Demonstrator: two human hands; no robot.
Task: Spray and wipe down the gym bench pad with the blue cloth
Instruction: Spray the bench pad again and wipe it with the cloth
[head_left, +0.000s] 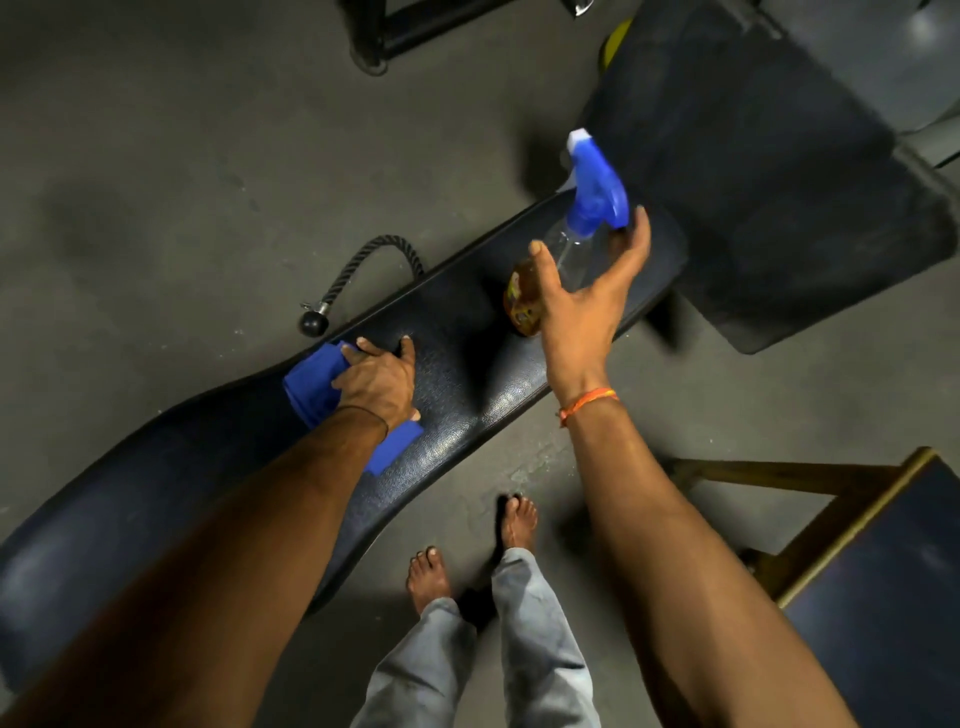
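Observation:
A long black bench pad (457, 364) runs from lower left to upper right. My left hand (376, 382) presses a folded blue cloth (311, 387) flat on its middle, fingers spread over the cloth. On the pad's far end stands a clear spray bottle (569, 249) with a blue trigger head and an amber label at its base. My right hand (587, 301) is spread open around the bottle's neck, thumb on the left and fingers by the trigger, with a gap visible between palm and bottle.
A black rope handle (363, 270) with a ball end lies on the grey floor beyond the pad. A dark square mat or pad (769, 182) sits at the upper right. A wooden-framed stool (857, 561) stands at the lower right. My bare feet (467, 551) are beside the bench.

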